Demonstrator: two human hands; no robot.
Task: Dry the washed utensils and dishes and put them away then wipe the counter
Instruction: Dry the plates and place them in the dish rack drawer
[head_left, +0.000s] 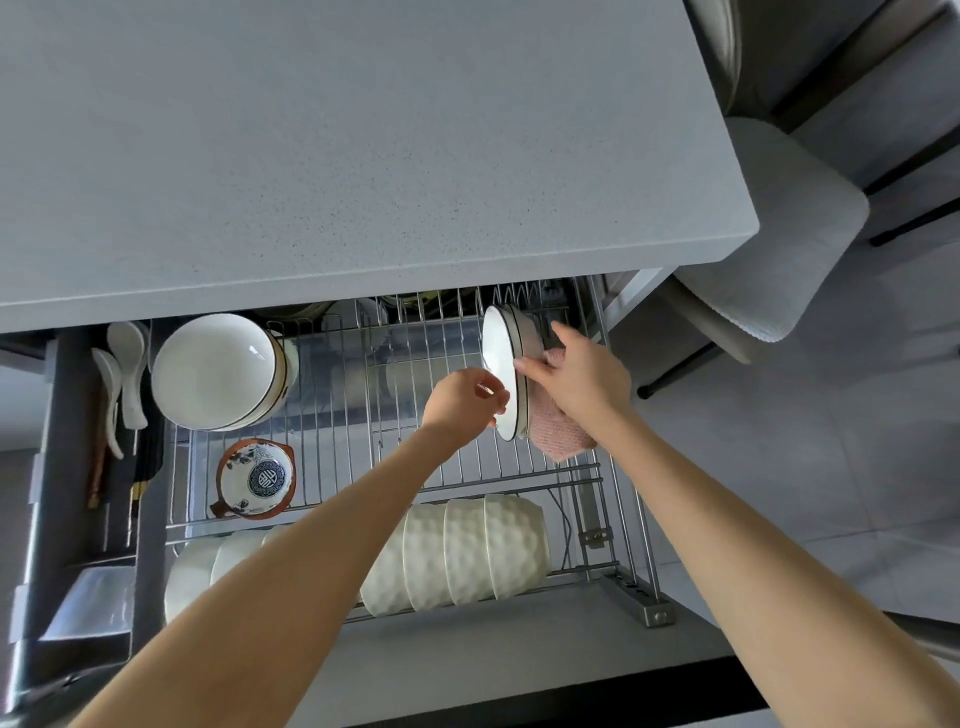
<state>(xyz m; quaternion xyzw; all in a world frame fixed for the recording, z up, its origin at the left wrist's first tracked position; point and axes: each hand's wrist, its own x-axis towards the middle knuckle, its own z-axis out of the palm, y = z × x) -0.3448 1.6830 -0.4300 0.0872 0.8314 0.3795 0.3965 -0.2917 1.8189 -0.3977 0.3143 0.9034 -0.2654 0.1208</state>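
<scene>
One plate (498, 358), likely slick and brittle: left hand (462, 400) pinched its rim, right hand (576, 379) clutched a cloth (558, 434) behind it.

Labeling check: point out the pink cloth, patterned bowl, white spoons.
pink cloth (560, 435), head view, lower hanging corner
patterned bowl (266, 479), head view, inner base
white spoons (126, 340), head view, one spoon's bowl

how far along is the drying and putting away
Done: white bowls, a patterned bowl and spoons sit in the drawer rack. In hand: the left hand and right hand stand black-rimmed dishes in it, pink cloth under the right. Left: likely wiping the counter.
</scene>
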